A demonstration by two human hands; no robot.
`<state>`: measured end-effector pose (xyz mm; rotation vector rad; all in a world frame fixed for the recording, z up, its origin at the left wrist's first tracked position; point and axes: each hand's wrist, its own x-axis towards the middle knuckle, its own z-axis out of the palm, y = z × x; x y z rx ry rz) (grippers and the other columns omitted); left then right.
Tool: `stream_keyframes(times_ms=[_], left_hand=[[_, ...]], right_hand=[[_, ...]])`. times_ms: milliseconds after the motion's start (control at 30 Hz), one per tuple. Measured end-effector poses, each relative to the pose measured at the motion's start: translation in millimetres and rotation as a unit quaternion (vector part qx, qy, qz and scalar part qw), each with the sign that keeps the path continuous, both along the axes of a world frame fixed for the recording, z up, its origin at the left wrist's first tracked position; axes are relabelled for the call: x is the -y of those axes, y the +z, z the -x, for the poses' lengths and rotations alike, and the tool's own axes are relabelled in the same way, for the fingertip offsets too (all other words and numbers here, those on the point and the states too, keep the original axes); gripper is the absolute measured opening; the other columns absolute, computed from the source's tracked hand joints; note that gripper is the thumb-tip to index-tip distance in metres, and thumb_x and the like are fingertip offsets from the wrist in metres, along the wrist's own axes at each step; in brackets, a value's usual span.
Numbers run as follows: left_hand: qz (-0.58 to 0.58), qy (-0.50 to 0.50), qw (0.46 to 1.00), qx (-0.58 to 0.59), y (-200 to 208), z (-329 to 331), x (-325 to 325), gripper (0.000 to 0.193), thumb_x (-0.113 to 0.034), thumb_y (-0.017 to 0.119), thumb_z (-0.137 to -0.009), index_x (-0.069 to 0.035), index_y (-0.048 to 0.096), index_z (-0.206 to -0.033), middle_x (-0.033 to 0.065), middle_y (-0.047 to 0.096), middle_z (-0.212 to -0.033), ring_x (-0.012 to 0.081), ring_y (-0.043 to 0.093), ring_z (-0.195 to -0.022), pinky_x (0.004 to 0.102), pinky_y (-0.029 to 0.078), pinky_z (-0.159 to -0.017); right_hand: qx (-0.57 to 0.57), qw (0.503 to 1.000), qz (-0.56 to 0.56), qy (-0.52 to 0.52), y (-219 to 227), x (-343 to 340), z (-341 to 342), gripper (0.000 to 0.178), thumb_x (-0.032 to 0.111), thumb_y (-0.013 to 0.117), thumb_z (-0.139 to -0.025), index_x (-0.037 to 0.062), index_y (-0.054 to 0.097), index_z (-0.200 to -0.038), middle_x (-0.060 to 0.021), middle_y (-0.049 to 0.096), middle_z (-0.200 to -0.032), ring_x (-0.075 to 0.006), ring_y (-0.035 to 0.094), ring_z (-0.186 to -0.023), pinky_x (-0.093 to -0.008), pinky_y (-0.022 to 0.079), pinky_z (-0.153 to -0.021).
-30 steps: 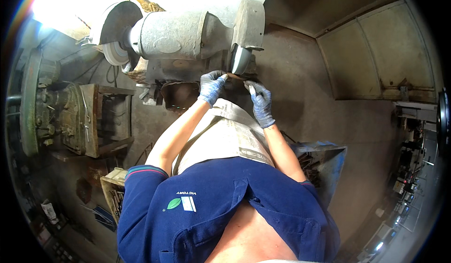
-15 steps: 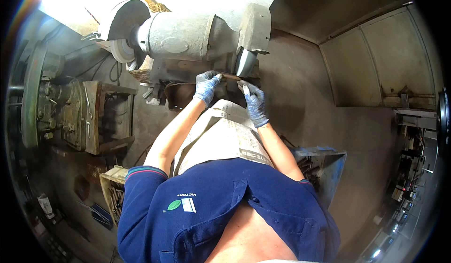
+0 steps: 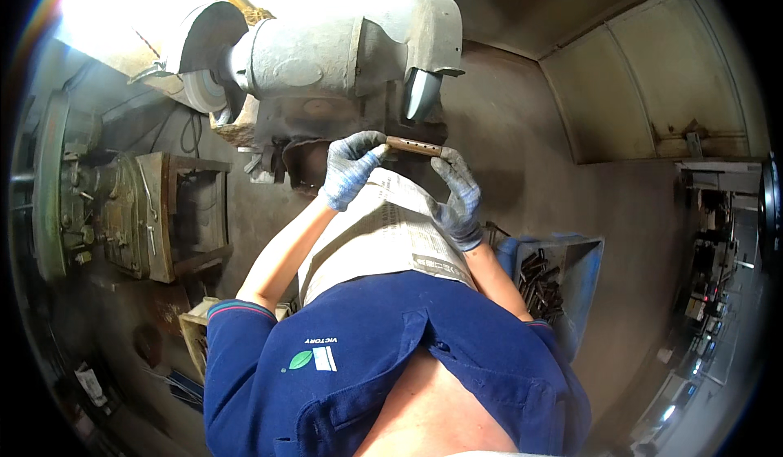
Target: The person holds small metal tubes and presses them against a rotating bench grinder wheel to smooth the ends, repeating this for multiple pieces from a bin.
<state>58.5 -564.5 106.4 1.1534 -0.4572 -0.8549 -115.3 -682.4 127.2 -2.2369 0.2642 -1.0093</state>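
Note:
A short brownish metal bar with a row of small holes along its face is held level in front of me. My left hand, in a blue-grey work glove, pinches its left end between thumb and fingers. At the bar's right end are the fingertips of my right hand, gloved the same way and closed on that end. Just beyond the bar stands a grey bench grinder. Its right grinding wheel shows below the guard, apart from the bar.
Newspaper covers my lap. Right of me is a blue bin holding several metal pieces; a pale crate sits to the left. The grinder's left wheel is exposed. A green machine stands at far left, with panels at far right.
Both hands have drawn the bar back from the right wheel toward me. The bar is turned so its row of holes now shows.

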Motion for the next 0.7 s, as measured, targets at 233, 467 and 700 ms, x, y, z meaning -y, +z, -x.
stream_keyframes(times_ms=[233, 467, 700], left_hand=[[0.035, -0.055, 0.997, 0.046, 9, 12, -7, 0.015, -0.002, 0.064, -0.084, 0.004, 0.064, -0.097, 0.0031, 0.065, -0.082, 0.0055, 0.056, -0.073, 0.0208, 0.049, -0.067], [0.073, -0.135, 0.987, 0.037, 30, 39, -6, 0.015, 0.000, 0.062, -0.085, 0.005, 0.063, -0.099, 0.0070, 0.067, -0.086, 0.0095, 0.061, -0.077, 0.0224, 0.050, -0.070], [0.078, -0.174, 0.982, 0.006, 42, 67, -1, 0.016, -0.002, 0.061, -0.086, 0.005, 0.062, -0.100, 0.0089, 0.067, -0.087, 0.0122, 0.063, -0.079, 0.0260, 0.052, -0.073]], right_hand=[[0.009, 0.999, 0.007, -0.046, 21, -28, 26, 0.052, 0.032, 0.073, -0.075, -0.0021, 0.061, -0.112, -0.0191, 0.058, -0.118, -0.0316, 0.055, -0.112, -0.0391, 0.043, -0.097], [0.018, 0.996, 0.013, -0.083, 32, -50, 60, 0.053, 0.032, 0.074, -0.074, -0.0019, 0.061, -0.113, -0.0179, 0.054, -0.123, -0.0309, 0.053, -0.114, -0.0387, 0.041, -0.098], [0.065, 0.994, -0.040, -0.082, 47, -57, 88, 0.051, 0.036, 0.071, -0.076, -0.0012, 0.063, -0.111, -0.0145, 0.053, -0.123, -0.0299, 0.052, -0.114, -0.0396, 0.039, -0.098]])
